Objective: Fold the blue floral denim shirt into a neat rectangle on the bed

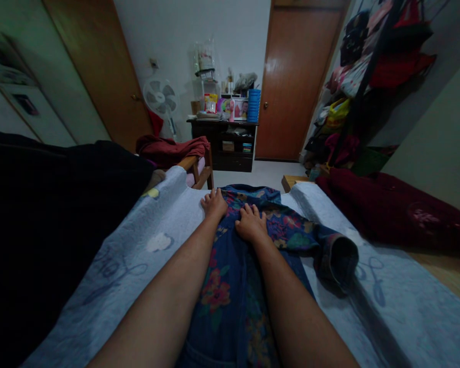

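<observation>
A blue denim jacket (216, 294) with a flower print lies lengthwise in front of me, its collar at the far end. One sleeve reaches out to the right and ends in a round, gaping cuff (343, 261). At the upper left edge of the jacket rests my left hand (214, 204), fingers apart and partly over the border of the cloth. My right hand (251, 223) lies on the cloth near the top of that sleeve, palm down with the fingers spread. The left sleeve is out of sight.
Under the jacket is a light blue patterned bedspread (159, 243). Black cloth (57, 214) covers the left side; a dark red garment (398, 209) lies at right. Beyond stand a chair draped with reddish cloth (172, 150), a fan (161, 96) and a dark cabinet (222, 159).
</observation>
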A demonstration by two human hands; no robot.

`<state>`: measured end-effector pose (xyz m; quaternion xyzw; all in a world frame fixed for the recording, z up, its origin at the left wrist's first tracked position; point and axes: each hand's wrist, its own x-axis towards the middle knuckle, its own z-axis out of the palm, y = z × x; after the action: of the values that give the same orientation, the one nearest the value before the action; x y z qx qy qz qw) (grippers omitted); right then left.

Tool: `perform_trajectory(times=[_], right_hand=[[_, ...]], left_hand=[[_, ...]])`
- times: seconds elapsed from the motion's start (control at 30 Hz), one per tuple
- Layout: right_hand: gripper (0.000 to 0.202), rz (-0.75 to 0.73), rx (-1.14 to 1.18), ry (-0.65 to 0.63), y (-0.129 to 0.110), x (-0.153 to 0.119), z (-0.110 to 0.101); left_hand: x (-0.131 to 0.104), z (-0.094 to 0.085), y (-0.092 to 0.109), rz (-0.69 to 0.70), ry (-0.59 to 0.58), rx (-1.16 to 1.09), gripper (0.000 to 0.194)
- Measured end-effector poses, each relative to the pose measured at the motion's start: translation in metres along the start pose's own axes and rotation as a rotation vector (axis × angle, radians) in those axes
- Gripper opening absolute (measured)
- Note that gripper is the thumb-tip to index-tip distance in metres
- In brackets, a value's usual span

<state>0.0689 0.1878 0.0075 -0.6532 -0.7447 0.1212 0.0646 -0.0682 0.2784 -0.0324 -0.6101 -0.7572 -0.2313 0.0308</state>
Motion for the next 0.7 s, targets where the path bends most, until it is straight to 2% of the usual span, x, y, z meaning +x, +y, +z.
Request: perform_trajectory(times=[0.13,0.2,0.3,0.43,0.7], right_hand=[[0.063,0.003,0.000,-0.003,0.000,0.000,0.000],[0.063,0.003,-0.002,-0.004,0.000,0.000,0.000],[0.062,-0.003,-0.004,-0.005,0.000,0.000,0.000],[0.062,-0.002,-0.003,0.006,0.000,0.000,0.000],[0.062,0.007,-0.001,-0.009,0.000,0.001,0.000]], left_hand=[[-0.005,-0.004,0.001,0.098,0.195,0.006,0.043],[-0.006,-0.009,0.002,0.192,0.228,-0.017,0.037],[-0.005,-0.013,0.003,0.338,0.148,-0.059,0.032],[-0.002,-0.008,0.004,0.485,0.019,-0.108,0.034],[-0.002,0.002,0.005,0.477,-0.069,-0.094,0.033]])
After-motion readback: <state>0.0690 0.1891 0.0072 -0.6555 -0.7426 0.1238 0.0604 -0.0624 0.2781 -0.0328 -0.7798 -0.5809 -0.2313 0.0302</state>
